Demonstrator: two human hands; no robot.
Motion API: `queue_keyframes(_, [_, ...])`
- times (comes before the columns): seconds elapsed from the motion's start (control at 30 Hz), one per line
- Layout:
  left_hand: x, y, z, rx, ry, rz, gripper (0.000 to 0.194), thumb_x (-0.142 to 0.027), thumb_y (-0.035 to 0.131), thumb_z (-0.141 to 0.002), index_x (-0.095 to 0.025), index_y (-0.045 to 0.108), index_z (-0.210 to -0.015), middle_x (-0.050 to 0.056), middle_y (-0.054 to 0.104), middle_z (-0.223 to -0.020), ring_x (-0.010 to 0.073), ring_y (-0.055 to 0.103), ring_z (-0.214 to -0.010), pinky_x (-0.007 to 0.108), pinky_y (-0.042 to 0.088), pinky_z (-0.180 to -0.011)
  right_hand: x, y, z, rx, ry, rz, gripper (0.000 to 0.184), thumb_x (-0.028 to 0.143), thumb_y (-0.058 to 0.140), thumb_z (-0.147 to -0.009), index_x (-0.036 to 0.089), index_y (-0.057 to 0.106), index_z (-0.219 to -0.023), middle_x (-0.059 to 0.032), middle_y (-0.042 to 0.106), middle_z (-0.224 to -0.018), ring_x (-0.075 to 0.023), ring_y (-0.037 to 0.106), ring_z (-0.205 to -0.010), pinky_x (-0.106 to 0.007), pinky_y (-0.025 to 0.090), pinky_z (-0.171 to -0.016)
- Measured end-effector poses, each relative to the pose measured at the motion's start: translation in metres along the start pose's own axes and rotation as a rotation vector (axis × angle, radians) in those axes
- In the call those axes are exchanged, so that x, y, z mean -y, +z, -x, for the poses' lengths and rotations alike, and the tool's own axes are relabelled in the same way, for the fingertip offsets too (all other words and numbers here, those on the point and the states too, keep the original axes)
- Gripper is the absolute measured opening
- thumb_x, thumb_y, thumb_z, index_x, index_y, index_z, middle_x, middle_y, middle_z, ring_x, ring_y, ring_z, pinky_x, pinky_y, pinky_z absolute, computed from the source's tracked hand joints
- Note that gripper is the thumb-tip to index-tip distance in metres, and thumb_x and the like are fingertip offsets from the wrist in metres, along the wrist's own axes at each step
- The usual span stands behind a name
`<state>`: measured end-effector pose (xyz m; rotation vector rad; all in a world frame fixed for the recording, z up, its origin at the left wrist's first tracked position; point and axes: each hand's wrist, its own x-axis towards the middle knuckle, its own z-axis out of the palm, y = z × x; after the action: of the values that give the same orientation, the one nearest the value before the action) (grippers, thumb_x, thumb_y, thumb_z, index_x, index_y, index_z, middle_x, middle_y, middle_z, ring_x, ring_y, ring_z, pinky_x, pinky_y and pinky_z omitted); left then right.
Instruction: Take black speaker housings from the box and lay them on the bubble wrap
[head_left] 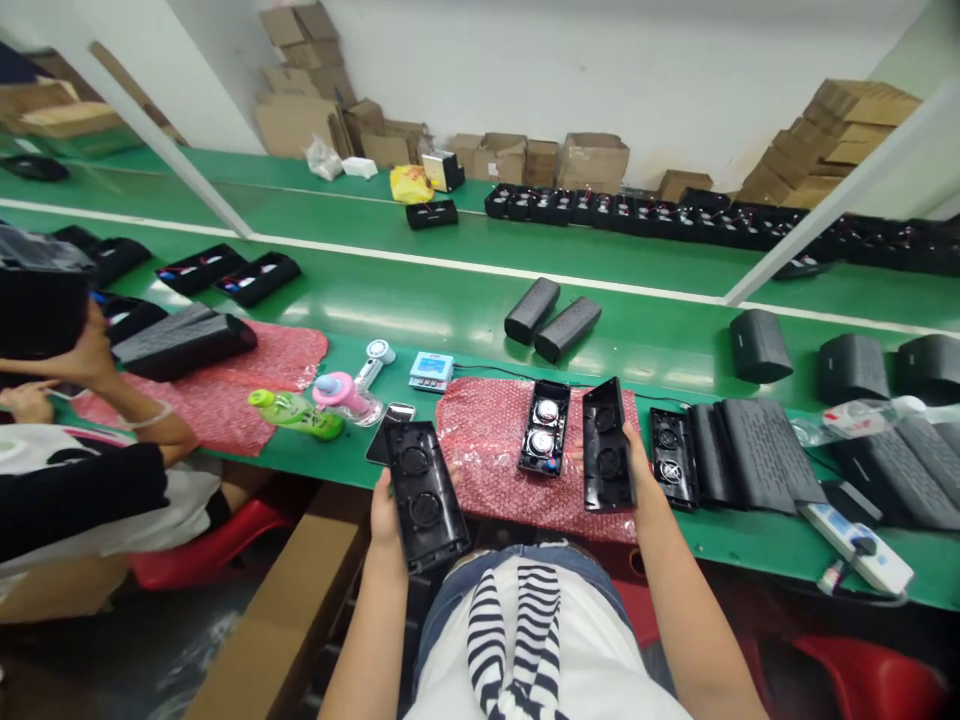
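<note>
My left hand (pixel 385 512) grips a black speaker housing panel (pixel 422 492) with two round openings, held over the table's near edge. In my right hand (pixel 640 470) is a second black panel (pixel 606 447), tilted on its edge above the red bubble wrap (pixel 491 455). Between the two hands a speaker unit with two drivers (pixel 545 428) lies on that wrap.
Another open housing (pixel 673 457) and several black grille covers (pixel 757 452) lie at the right, by a white power strip (pixel 855 545). Two finished speakers (pixel 553 320) rest on the green belt (pixel 420 300). A co-worker's arm (pixel 112 390) is at the left; bottles (pixel 296 412) and a phone (pixel 391 420) nearby.
</note>
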<state>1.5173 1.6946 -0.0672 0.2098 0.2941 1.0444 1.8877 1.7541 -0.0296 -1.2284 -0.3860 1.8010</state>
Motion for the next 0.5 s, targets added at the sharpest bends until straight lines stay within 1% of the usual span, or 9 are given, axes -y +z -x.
queue_keyframes(0.07, [0.002,-0.004,0.011,-0.026,0.046,0.018,0.076,-0.067,0.027,-0.081,-0.015,0.039,-0.136,0.016,0.049,-0.135,0.0314,0.045,-0.126,0.05,0.041,-0.101,0.002,0.02,0.005,0.118,-0.046,-0.009,0.067,0.073,0.036,-0.078,0.017,0.06,-0.107,-0.011,0.068,-0.081,-0.0263,0.064,-0.069,-0.035,0.053,-0.051])
queue_keyframes(0.13, [0.004,-0.007,0.021,-0.072,0.1,0.036,0.077,-0.067,0.028,-0.081,-0.015,0.038,-0.136,0.017,0.047,-0.137,0.0313,0.044,-0.127,0.05,0.039,-0.102,-0.003,0.043,0.012,0.267,-0.077,-0.049,0.073,0.076,0.033,-0.077,0.017,0.058,-0.111,-0.0121,0.067,-0.094,-0.0272,0.064,-0.078,-0.038,0.055,-0.06])
queue_keyframes(0.17, [0.005,-0.009,0.026,-0.089,0.125,0.046,0.077,-0.068,0.028,-0.081,-0.015,0.039,-0.136,0.017,0.046,-0.137,0.0309,0.044,-0.127,0.05,0.039,-0.103,-0.007,0.055,0.014,0.319,-0.075,-0.069,0.074,0.077,0.032,-0.077,0.018,0.057,-0.113,-0.0121,0.066,-0.101,-0.0272,0.064,-0.082,-0.039,0.055,-0.064])
queue_keyframes(0.27, [0.009,-0.015,0.035,-0.099,0.183,0.083,0.078,-0.069,0.027,-0.081,-0.016,0.041,-0.135,0.015,0.047,-0.137,0.0293,0.044,-0.127,0.05,0.037,-0.105,-0.021,0.082,0.011,0.392,-0.01,-0.11,0.076,0.079,0.032,-0.075,0.02,0.054,-0.117,-0.0115,0.063,-0.112,-0.0281,0.061,-0.095,-0.041,0.054,-0.075])
queue_keyframes(0.33, [0.011,-0.018,0.037,-0.095,0.2,0.101,0.077,-0.069,0.025,-0.081,-0.016,0.041,-0.135,0.014,0.047,-0.137,0.0281,0.044,-0.127,0.048,0.037,-0.105,-0.029,0.091,0.004,0.422,0.036,-0.129,0.079,0.081,0.033,-0.073,0.019,0.053,-0.119,-0.0127,0.061,-0.114,-0.0296,0.059,-0.101,-0.043,0.052,-0.08])
queue_keyframes(0.43, [0.013,-0.022,0.035,-0.094,0.184,0.111,0.077,-0.069,0.023,-0.082,-0.015,0.042,-0.135,0.014,0.047,-0.137,0.0267,0.045,-0.126,0.045,0.038,-0.105,-0.035,0.094,-0.005,0.445,0.094,-0.127,0.083,0.081,0.033,-0.072,0.013,0.054,-0.116,-0.0163,0.063,-0.108,-0.0302,0.061,-0.095,-0.043,0.053,-0.076])
queue_keyframes(0.47, [0.012,-0.022,0.033,-0.095,0.18,0.108,0.077,-0.069,0.024,-0.082,-0.016,0.042,-0.134,0.014,0.048,-0.136,0.0267,0.046,-0.126,0.045,0.039,-0.105,-0.035,0.092,-0.008,0.425,0.114,-0.1,0.083,0.08,0.034,-0.072,0.012,0.054,-0.115,-0.017,0.063,-0.106,-0.03,0.062,-0.092,-0.041,0.053,-0.072])
queue_keyframes(0.5, [0.012,-0.022,0.031,-0.096,0.176,0.102,0.077,-0.069,0.024,-0.082,-0.015,0.042,-0.134,0.014,0.049,-0.135,0.027,0.047,-0.125,0.046,0.039,-0.104,-0.034,0.089,-0.012,0.372,0.117,-0.055,0.083,0.08,0.036,-0.071,0.011,0.054,-0.115,-0.0172,0.064,-0.104,-0.0297,0.063,-0.089,-0.04,0.054,-0.068])
